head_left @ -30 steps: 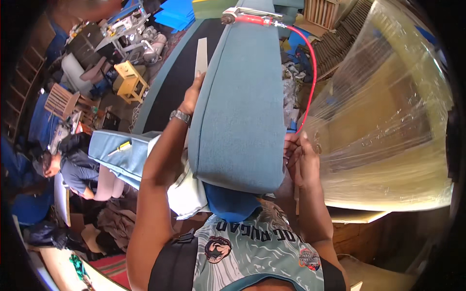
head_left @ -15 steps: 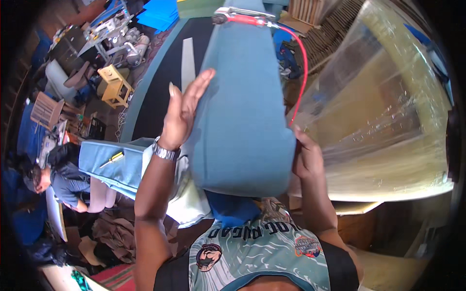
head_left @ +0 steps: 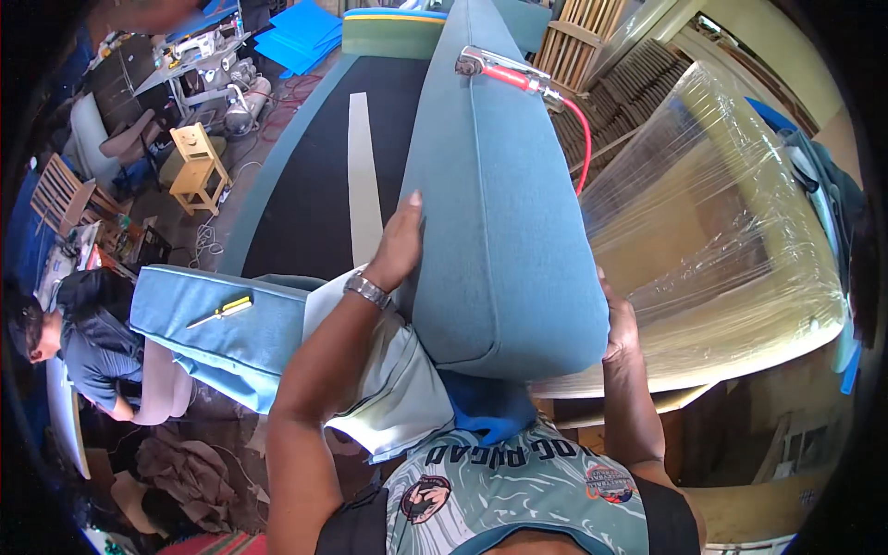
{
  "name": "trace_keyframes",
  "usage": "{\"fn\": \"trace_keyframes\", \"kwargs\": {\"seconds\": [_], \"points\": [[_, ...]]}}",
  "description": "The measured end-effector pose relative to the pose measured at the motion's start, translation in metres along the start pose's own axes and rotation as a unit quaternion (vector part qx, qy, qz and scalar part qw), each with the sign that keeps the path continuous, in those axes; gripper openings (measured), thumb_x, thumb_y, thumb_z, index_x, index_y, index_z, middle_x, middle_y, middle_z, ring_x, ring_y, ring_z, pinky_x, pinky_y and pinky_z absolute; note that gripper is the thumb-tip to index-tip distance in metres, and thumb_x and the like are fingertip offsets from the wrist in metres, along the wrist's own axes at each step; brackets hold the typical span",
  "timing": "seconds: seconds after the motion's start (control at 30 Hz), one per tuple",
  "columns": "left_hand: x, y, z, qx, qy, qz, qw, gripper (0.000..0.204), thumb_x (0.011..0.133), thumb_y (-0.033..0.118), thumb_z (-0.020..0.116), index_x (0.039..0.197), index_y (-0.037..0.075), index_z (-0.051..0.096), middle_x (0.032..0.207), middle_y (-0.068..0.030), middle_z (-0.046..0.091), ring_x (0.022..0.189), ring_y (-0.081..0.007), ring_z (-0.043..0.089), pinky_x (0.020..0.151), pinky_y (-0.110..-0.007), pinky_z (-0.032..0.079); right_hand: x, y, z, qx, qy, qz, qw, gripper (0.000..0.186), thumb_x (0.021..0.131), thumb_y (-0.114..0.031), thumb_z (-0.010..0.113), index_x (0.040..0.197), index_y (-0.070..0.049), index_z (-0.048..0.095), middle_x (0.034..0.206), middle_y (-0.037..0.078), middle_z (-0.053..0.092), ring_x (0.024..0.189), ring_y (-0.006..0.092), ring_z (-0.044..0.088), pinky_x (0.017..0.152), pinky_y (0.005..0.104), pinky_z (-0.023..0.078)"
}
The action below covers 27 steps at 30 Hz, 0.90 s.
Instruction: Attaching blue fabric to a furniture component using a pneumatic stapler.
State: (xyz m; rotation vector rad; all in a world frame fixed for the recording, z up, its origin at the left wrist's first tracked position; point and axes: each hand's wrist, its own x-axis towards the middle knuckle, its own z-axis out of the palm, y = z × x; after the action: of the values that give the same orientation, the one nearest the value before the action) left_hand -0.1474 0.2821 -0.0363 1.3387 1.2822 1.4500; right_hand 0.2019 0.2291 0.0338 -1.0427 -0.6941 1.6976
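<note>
A long blue-grey upholstered sofa arm stretches away from my body, with a seam along its top. My left hand, with a metal-band watch at the wrist, lies against its left side, fingers stretched out along the fabric. On the opposite side my right hand is closed against the near right edge, several of its fingers hidden. A red-and-silver air tool rests across the far part of the arm, its red hose dropping over the right side. Loose pale fabric hangs beneath my left forearm.
On the left, a yellow-handled screwdriver lies on a blue upholstered piece. Beyond it are a co-worker and a small wooden chair. A black sofa base extends ahead; a plastic-wrapped panel stands right.
The sofa arm has turned, bringing its top seam toward the middle. My left hand has moved down from its raised, thumb-apart pose onto the arm's side. My right hand remains at the right edge.
</note>
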Motion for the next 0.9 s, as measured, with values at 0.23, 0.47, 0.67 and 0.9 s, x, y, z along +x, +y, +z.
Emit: {"fn": "trace_keyframes", "kwargs": {"seconds": [0.23,0.47,0.67,0.9], "points": [[0.006,0.007,0.008,0.028,0.004,0.019,0.999,0.070,0.107,0.048,0.025,0.154,-0.003,0.025,0.162,-0.0212,0.025,0.152,-0.0294,0.018,0.122,-0.035,0.017,0.008,-0.007,0.019,-0.014,-0.012,0.024,1.000,0.037,0.104,-0.028,0.051,0.127,-0.001,0.060,0.116,0.012,0.069,0.100,0.0208,0.067,0.085,0.0391,0.058],[-0.015,0.056,0.020,0.163,-0.059,0.093,0.981,0.073,0.105,0.052,0.024,0.159,0.004,0.012,0.167,-0.0158,0.007,0.155,-0.0301,0.001,0.123,-0.045,0.004,0.011,-0.010,0.015,-0.342,-0.046,-0.077,0.935,0.040,0.106,-0.030,0.044,0.130,0.000,0.057,0.120,0.013,0.066,0.103,0.0234,0.064,0.090,0.0372,0.052],[-0.013,0.075,0.016,0.227,-0.115,0.080,0.964,0.076,0.104,0.055,0.025,0.160,0.006,0.009,0.167,-0.0154,0.006,0.155,-0.0307,0.001,0.122,-0.050,0.003,0.030,0.011,-0.027,-0.574,-0.041,-0.229,0.785,0.036,0.097,-0.021,0.050,0.126,-0.004,0.062,0.121,0.023,0.064,0.105,0.0387,0.061,0.091,0.0442,0.048],[0.048,0.097,0.018,0.231,-0.153,0.134,0.951,0.068,0.105,0.047,0.038,0.152,-0.001,0.033,0.163,-0.0209,0.020,0.153,-0.0319,0.013,0.123,-0.038,0.014,0.016,-0.003,0.011,-0.317,-0.023,-0.112,0.941,0.040,0.106,-0.032,0.044,0.123,-0.001,0.064,0.115,0.015,0.068,0.105,0.0212,0.063,0.092,0.0346,0.048]]}}
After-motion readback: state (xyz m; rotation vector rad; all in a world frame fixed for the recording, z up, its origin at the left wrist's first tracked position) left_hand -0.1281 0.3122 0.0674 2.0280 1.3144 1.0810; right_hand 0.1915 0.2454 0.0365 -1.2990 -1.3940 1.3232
